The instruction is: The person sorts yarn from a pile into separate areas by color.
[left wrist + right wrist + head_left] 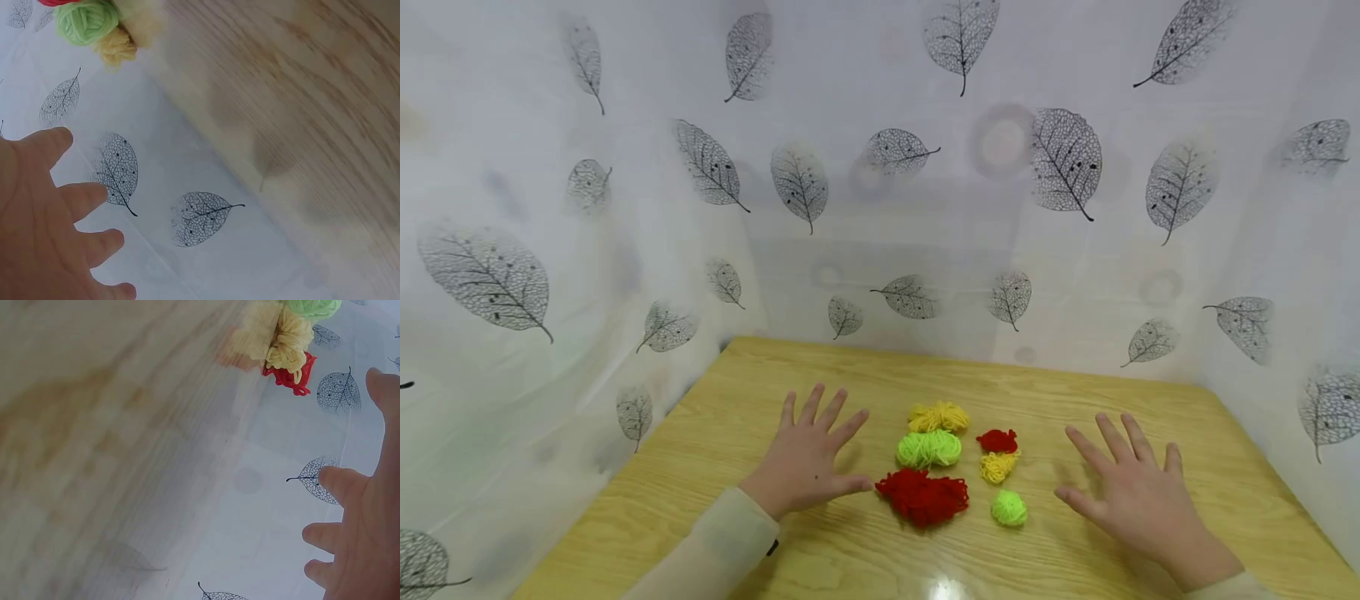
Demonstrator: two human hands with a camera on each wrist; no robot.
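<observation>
My left hand (805, 462) is spread wide over the table, its thumb tip right at the edge of a large red yarn bundle (925, 497). Behind that bundle lie a large lime-green yarn bundle (929, 449) and a large yellow one (938, 417). To their right sits a column of smaller yarn: a red piece (997, 441), a yellow piece (998, 467) touching it, and a round lime-green ball (1009, 507). My right hand (1142, 496), fingers also spread, is right of this column and apart from it. Neither hand holds anything.
The wooden table (820, 554) has a glossy surface. A whitish sheet (880, 233) printed with dark skeleton leaves hangs along the back and both sides of the table.
</observation>
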